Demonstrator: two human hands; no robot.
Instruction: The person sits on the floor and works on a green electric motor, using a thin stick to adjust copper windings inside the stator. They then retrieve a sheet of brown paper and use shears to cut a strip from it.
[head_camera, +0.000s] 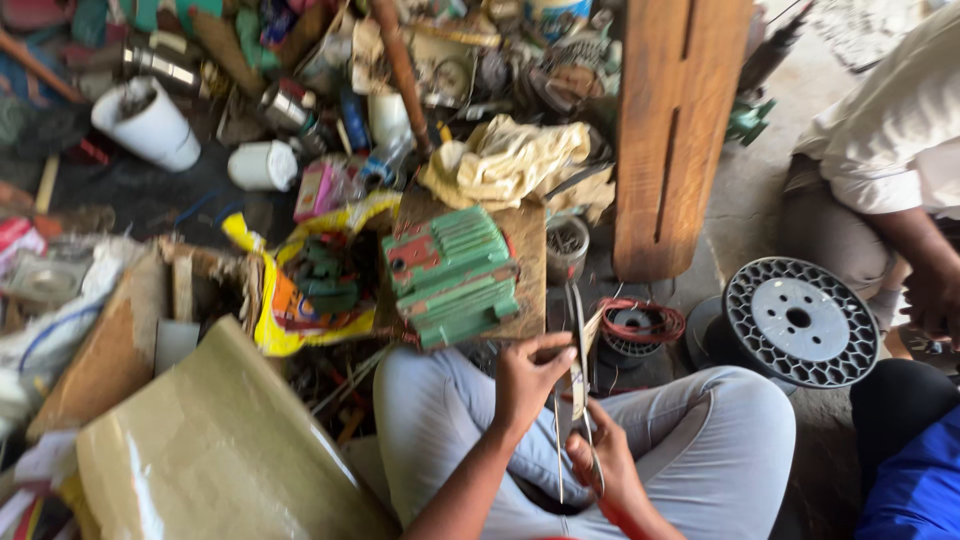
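Note:
I sit cross-legged in light grey trousers. My left hand (530, 378) pinches the upper end of a thin pale strip (559, 450) that hangs down between my knees. My right hand (606, 462) is closed on the handles of a long pair of scissors (578, 345), blades pointing away from me, beside the strip. Just ahead of my hands a green ribbed motor housing (455, 272) lies on a wooden board (530, 245).
A yellow bag (275, 320) holds green parts at the left. An upright wooden plank (672, 130), a black and white wire spool (797, 320) and a red wire coil (632, 322) stand to the right. Another person's arm (925, 270) is at the far right. Clutter fills the floor behind.

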